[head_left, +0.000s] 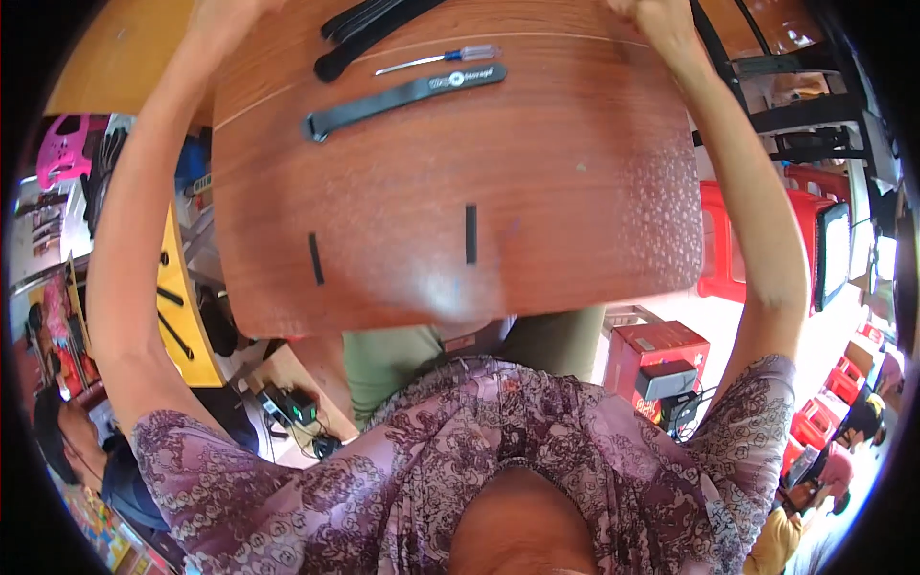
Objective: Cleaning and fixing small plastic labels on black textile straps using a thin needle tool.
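Both my arms reach forward over the brown wooden table (402,192). My left hand (233,11) is at its far left corner and my right hand (659,19) at its far right. The picture's upper edge cuts off most fingers of both, so what they hold, if anything, is hidden. Between them lies a small screwdriver (470,54) with a clear and blue handle. Just nearer is a flat black strap (407,101) with a loop at its left end and white print. Beyond the screwdriver rests a bundle of black straps (369,36). Two short black strips (316,259) lie near the front edge.
A red plastic stool (714,240) stands right of the table. Below it are a red box (661,350) and dark devices with cables. Black metal framing (805,115) rises at the far right. To the left are a yellow board (182,316) and a pink chair (65,149). Other people sit on both sides.
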`<action>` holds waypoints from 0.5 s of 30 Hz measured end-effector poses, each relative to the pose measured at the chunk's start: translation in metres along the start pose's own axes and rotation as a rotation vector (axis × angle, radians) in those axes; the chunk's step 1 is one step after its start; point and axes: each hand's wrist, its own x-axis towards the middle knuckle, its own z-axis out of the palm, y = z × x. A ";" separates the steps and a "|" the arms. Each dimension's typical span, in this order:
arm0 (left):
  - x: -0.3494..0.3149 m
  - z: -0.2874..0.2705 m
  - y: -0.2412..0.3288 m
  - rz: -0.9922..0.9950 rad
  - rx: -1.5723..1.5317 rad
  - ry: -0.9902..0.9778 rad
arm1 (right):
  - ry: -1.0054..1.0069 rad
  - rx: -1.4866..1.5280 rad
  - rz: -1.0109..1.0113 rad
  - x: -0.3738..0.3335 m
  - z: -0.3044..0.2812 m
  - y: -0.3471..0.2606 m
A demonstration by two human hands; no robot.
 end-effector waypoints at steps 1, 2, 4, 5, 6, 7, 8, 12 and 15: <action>-0.034 -0.002 0.003 -0.090 -0.099 -0.009 | -0.017 0.085 0.088 -0.024 0.003 -0.005; -0.065 -0.006 0.005 -0.146 -0.142 -0.012 | -0.039 0.169 0.175 -0.051 0.007 -0.014; -0.131 -0.019 0.019 -0.254 -0.236 0.027 | -0.057 0.197 0.119 -0.095 0.011 -0.039; -0.161 -0.016 0.025 -0.297 -0.305 0.052 | -0.054 0.200 0.083 -0.118 0.013 -0.049; -0.189 -0.013 0.024 -0.317 -0.383 0.076 | -0.049 0.204 0.073 -0.140 0.014 -0.057; -0.212 -0.008 0.022 -0.325 -0.465 0.102 | -0.060 0.241 0.100 -0.161 0.015 -0.065; -0.232 0.002 0.019 -0.358 -0.508 0.113 | -0.066 0.271 0.132 -0.180 0.017 -0.068; -0.292 0.029 0.027 -0.391 -0.607 0.195 | -0.033 0.357 0.208 -0.233 0.040 -0.085; -0.309 0.050 0.024 -0.225 -0.504 0.308 | -0.051 0.378 0.249 -0.249 0.058 -0.094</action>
